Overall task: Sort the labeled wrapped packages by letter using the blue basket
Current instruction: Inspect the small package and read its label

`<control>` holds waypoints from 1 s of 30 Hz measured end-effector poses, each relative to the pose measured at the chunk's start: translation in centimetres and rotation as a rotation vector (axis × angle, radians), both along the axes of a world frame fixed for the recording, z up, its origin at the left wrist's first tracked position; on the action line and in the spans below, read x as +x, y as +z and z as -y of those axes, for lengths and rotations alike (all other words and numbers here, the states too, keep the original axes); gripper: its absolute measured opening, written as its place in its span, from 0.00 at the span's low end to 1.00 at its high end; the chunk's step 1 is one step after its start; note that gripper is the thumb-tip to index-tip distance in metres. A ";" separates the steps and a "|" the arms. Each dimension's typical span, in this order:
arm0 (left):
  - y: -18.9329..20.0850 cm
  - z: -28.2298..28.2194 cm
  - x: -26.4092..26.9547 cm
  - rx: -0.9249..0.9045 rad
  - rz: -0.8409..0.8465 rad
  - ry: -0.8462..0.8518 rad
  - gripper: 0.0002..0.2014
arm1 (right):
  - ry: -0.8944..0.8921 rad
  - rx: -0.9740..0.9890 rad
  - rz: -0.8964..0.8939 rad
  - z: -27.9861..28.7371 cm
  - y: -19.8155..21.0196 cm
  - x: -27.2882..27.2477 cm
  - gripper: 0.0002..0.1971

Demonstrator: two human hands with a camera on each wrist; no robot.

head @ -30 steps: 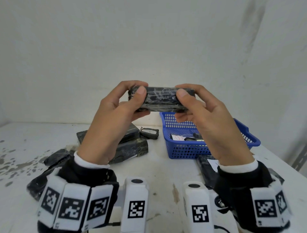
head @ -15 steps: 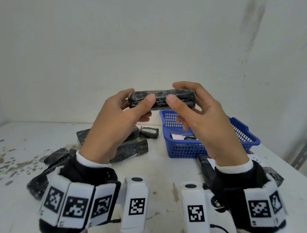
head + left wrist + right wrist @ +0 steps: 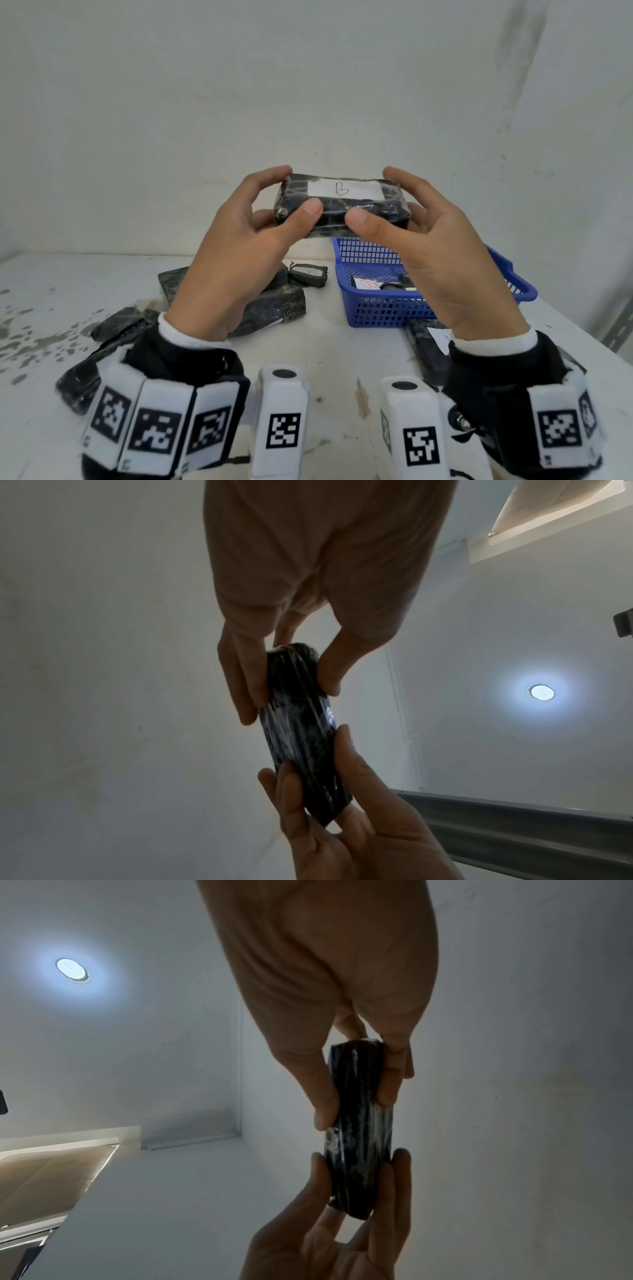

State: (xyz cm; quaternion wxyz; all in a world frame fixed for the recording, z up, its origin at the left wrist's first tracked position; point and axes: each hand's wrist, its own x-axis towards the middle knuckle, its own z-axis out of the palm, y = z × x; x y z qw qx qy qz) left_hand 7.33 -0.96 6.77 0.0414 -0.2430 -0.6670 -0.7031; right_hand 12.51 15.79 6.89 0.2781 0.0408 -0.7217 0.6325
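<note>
Both hands hold one black wrapped package (image 3: pixel 342 212) in the air above the table, level and lengthwise between them. Its white label with a handwritten B (image 3: pixel 344 189) faces up. My left hand (image 3: pixel 296 192) pinches the left end, thumb on the near side and fingers behind. My right hand (image 3: pixel 375 195) pinches the right end the same way. In the wrist views the package (image 3: pixel 301 731) (image 3: pixel 359 1137) shows edge-on between the two hands. The blue basket (image 3: pixel 376 310) stands on the table below and behind it, at the right, holding a package with a red B label (image 3: pixel 368 284).
Several black wrapped packages lie on the white table: a stack (image 3: pixel 274 305) under my left hand, a small one (image 3: pixel 308 274) by the basket, two at the left (image 3: pixel 113 322), and one with a white label (image 3: pixel 424 346) in front of the basket. A wall stands close behind.
The hands have rolled the package so that its labelled face, hidden before, now points up and the B shows. It stays at about the same height.
</note>
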 end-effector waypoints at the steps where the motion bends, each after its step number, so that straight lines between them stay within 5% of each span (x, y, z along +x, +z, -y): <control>1: 0.0 0.0 0.0 -0.001 -0.007 -0.001 0.28 | 0.004 -0.001 0.003 0.1 0.1 0.1 0.44; 12: 0.1 0.1 0.2 0.058 -0.048 -0.039 0.23 | 0.070 0.008 -0.026 -0.1 -0.2 0.0 0.27; 30: -0.1 0.2 -0.4 0.105 -0.039 -0.038 0.13 | 0.087 0.013 -0.049 -0.3 0.0 -0.1 0.14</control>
